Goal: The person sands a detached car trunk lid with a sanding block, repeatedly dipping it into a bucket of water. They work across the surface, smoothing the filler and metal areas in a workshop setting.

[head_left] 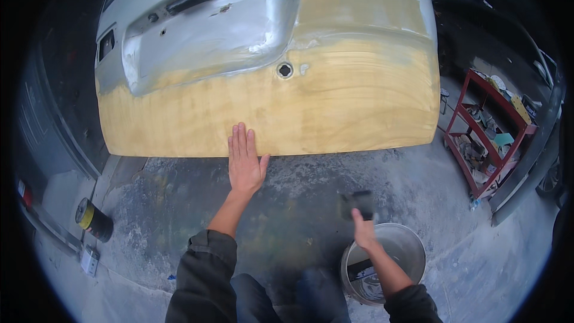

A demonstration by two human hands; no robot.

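A vehicle tailgate [359, 101] with large tan, sanded-looking patches over grey and bare silvery areas spans the upper view. My left hand [244, 158] rests open near its lower edge, the straight fingers lying flat against the tan surface. My right hand [363, 230] grips a dark rectangular sanding pad [356, 204], blurred by motion, with the thumb toward me. That hand is above the far rim of a round metal bucket [414, 251], apart from the tailgate. Inside the bucket are liquid and a dark flat piece [361, 270], partly hidden by my right forearm.
A red shelf cart [460, 107] loaded with assorted supplies stands at the right. On the left floor are a black can with a yellow band [94, 219] and a small white box [89, 260]. The concrete floor [197, 203] is stained and dusty.
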